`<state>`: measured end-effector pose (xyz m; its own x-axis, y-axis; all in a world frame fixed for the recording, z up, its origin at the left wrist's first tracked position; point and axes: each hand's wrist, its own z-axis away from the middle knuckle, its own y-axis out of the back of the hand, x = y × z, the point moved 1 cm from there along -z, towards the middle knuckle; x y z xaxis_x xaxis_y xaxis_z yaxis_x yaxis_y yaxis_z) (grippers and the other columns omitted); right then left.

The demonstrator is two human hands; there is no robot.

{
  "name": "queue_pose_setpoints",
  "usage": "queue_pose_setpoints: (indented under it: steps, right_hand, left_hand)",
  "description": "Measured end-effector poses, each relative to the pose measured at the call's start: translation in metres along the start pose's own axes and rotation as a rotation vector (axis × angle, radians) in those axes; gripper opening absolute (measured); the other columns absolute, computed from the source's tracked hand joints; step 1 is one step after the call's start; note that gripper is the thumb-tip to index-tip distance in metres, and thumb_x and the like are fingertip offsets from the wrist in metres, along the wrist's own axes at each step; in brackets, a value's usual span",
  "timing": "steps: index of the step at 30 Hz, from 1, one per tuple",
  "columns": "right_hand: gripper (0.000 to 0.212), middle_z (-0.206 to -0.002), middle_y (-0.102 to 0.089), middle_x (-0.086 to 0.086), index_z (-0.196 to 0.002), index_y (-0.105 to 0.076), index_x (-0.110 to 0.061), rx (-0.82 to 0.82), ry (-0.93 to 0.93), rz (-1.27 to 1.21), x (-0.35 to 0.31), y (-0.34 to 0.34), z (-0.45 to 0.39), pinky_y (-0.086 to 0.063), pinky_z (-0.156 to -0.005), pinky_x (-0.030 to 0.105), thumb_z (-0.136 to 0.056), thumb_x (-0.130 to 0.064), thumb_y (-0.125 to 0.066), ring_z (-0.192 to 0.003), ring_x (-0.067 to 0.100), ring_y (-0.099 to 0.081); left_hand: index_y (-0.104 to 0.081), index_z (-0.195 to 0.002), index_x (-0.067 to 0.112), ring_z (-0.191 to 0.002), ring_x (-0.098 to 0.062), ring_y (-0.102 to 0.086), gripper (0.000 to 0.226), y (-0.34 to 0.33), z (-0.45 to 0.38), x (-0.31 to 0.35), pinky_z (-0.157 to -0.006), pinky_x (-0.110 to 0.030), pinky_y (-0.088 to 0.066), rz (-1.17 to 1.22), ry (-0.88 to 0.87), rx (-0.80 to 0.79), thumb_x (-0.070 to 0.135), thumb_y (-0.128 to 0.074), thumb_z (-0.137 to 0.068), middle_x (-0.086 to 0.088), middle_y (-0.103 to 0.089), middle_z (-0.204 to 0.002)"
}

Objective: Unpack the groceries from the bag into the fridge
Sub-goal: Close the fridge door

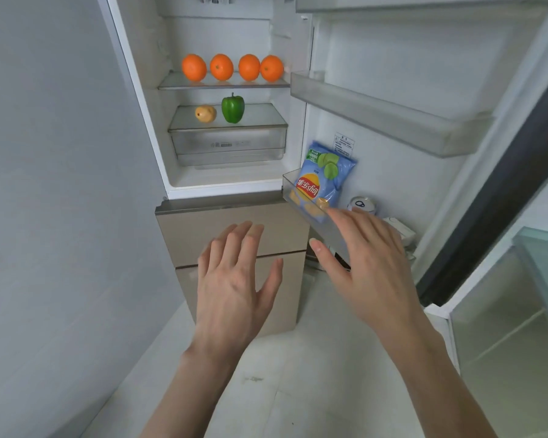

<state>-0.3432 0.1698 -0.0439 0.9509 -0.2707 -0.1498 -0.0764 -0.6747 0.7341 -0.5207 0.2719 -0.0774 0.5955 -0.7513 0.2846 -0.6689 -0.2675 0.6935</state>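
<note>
Now my left hand [234, 279] spread and holding nothing before the beige drawer fronts [234, 235], my right hand [367, 257] loose-fingered at the clear door bin [287, 188], blue crisp packet [325, 178] upside down inside, silver can [361, 204] beside, four oranges [231, 67] shelved above.

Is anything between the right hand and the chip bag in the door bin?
Only the bin's clear front wall covers the chip bag's lower part. The open right hand reaches it from above with nothing visible between.

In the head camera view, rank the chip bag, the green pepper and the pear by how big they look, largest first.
1. chip bag, though it sits nearer the camera
2. green pepper
3. pear
</note>
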Motion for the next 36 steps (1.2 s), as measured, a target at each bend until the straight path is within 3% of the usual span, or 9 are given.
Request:
queue_pose_setpoints:
  steps: [9, 13, 18, 24, 26, 30, 31, 36]
  right_hand:
    - [0.054, -0.126, -0.066, 0.002, -0.132, -0.062, -0.015, 0.05, 0.043, -0.019, 0.064, 0.03, 0.016, -0.043, -0.103, 0.038, -0.1, -0.054, -0.041, -0.123, 0.025, -0.057]
    - [0.052, -0.142, -0.056, 0.002, -0.138, -0.057, -0.018, 0.07, 0.026, -0.081, 0.111, 0.047, 0.017, -0.038, -0.102, 0.034, -0.099, -0.051, -0.046, -0.129, 0.023, -0.052]
    - [0.052, -0.15, -0.047, 0.011, -0.143, -0.055, -0.01, 0.268, 0.024, -0.195, 0.173, 0.074, 0.012, -0.04, -0.105, 0.041, -0.098, -0.036, -0.062, -0.129, 0.03, -0.048]
    - [0.068, -0.157, -0.033, 0.022, -0.152, -0.038, 0.001, 0.441, -0.104, -0.321, 0.229, 0.083, -0.002, -0.027, -0.119, 0.039, -0.099, -0.034, -0.062, -0.143, 0.037, -0.037]
    - [0.076, -0.16, -0.026, 0.022, -0.156, -0.028, 0.002, 0.408, -0.151, -0.438, 0.242, 0.079, -0.007, -0.024, -0.123, 0.035, -0.099, -0.037, -0.061, -0.149, 0.034, -0.029]
    - [0.088, -0.167, -0.019, 0.009, -0.162, -0.007, -0.007, 0.204, -0.225, -0.743, 0.255, 0.067, -0.015, -0.016, -0.115, 0.007, -0.099, -0.045, -0.058, -0.152, 0.019, -0.024]
    - [0.089, -0.167, -0.02, 0.007, -0.162, -0.007, -0.009, 0.188, -0.225, -0.778, 0.256, 0.064, -0.016, -0.018, -0.114, 0.005, -0.098, -0.046, -0.058, -0.152, 0.018, -0.026]
    - [0.079, -0.16, -0.039, 0.002, -0.158, -0.018, -0.019, 0.175, -0.215, -0.922, 0.253, 0.062, -0.013, -0.039, -0.115, 0.042, -0.096, -0.052, -0.055, -0.145, 0.021, -0.041]
  left_hand:
    - [-0.059, -0.136, 0.015, -0.131, -0.028, -0.053, 0.048, -0.014, -0.006, 0.075, -0.105, -0.046, -0.044, -0.056, -0.045, 0.001, 0.046, -0.056, -0.099, -0.001, -0.059, -0.138]
    - [-0.06, -0.135, 0.015, -0.128, -0.028, -0.055, 0.047, -0.03, -0.016, 0.12, -0.106, -0.043, -0.043, -0.083, -0.041, 0.033, 0.046, -0.056, -0.099, -0.001, -0.06, -0.136]
    - [-0.058, -0.139, 0.015, -0.13, -0.028, -0.053, 0.05, -0.055, -0.02, 0.177, -0.108, -0.042, -0.041, -0.118, -0.002, 0.032, 0.046, -0.055, -0.099, 0.0, -0.059, -0.136]
    - [-0.059, -0.137, 0.015, -0.131, -0.027, -0.053, 0.048, -0.079, -0.019, 0.234, -0.108, -0.042, -0.042, -0.184, 0.041, 0.047, 0.044, -0.055, -0.099, -0.001, -0.06, -0.136]
    - [-0.058, -0.138, 0.016, -0.131, -0.027, -0.053, 0.047, -0.081, -0.019, 0.248, -0.108, -0.043, -0.042, -0.199, 0.063, 0.053, 0.043, -0.056, -0.1, 0.0, -0.06, -0.136]
    - [-0.057, -0.138, 0.018, -0.131, -0.027, -0.053, 0.046, -0.083, -0.022, 0.266, -0.106, -0.043, -0.043, -0.237, 0.092, 0.071, 0.042, -0.058, -0.099, 0.001, -0.059, -0.136]
    - [-0.056, -0.138, 0.018, -0.131, -0.027, -0.053, 0.046, -0.083, -0.023, 0.269, -0.106, -0.043, -0.044, -0.242, 0.097, 0.074, 0.042, -0.058, -0.099, 0.002, -0.059, -0.136]
    - [-0.057, -0.137, 0.019, -0.13, -0.024, -0.053, 0.046, -0.078, -0.023, 0.276, -0.105, -0.039, -0.043, -0.28, 0.126, 0.097, 0.042, -0.059, -0.098, 0.004, -0.059, -0.135]
